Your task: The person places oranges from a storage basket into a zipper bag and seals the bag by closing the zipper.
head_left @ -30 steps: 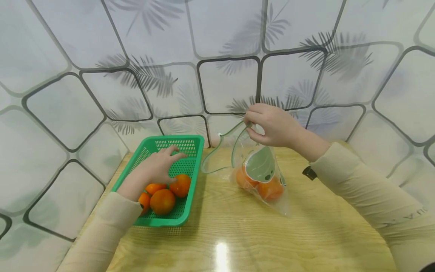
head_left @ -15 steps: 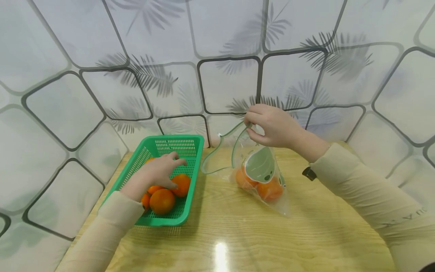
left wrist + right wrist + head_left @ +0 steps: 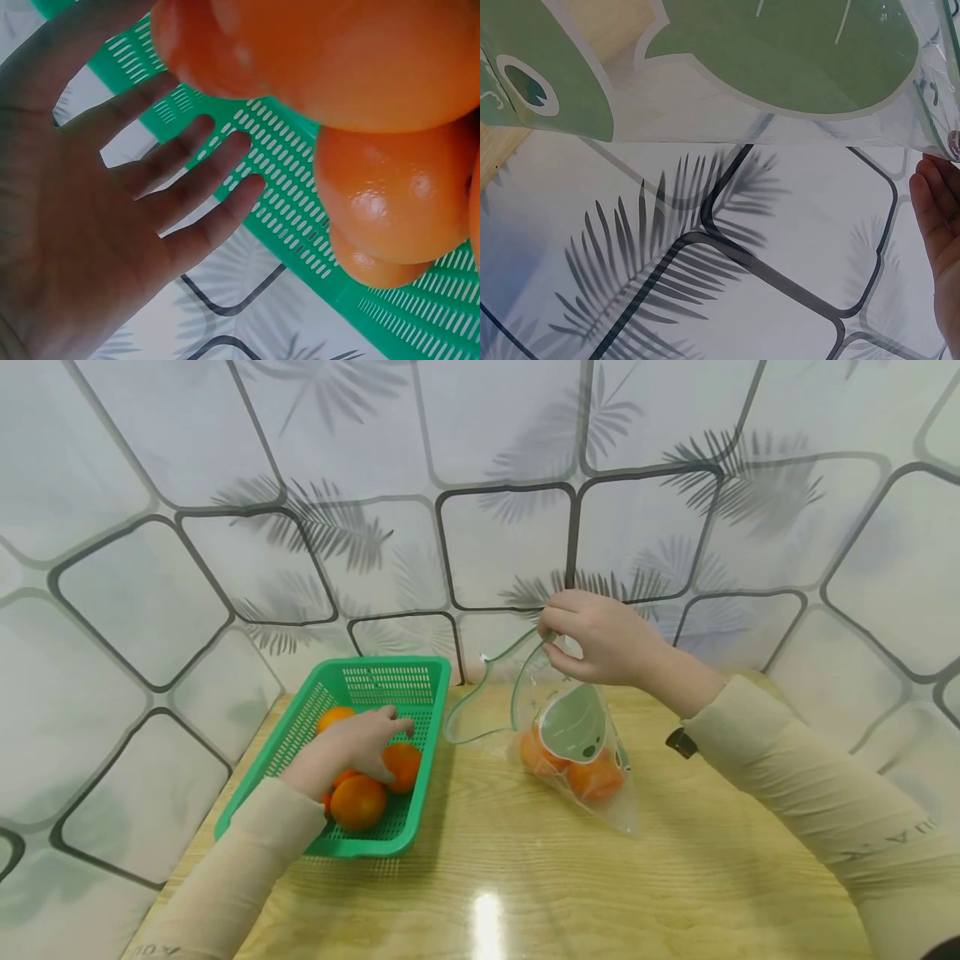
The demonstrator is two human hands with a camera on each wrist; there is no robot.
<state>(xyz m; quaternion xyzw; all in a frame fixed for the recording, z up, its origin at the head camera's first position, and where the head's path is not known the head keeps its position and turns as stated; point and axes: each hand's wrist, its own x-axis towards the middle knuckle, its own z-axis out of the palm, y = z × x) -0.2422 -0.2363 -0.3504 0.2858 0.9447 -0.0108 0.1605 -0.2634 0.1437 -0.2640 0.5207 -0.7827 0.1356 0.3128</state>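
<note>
My left hand [image 3: 360, 745], fingers loose, is over five visible oranges [image 3: 358, 803] in one basket [image 3: 360, 847], table's [image 3: 585, 885] left edge; my right hand [image 3: 600, 637] pinches one bag [image 3: 572, 724] of two; sleeve letters [image 3: 896, 837] unclear.

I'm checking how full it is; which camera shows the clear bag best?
The head view: it shows the clear bag nearly whole, with the right hand pinching it near the top and oranges inside. The right wrist view shows only a cropped close-up with green print; the left wrist view, none.
</note>
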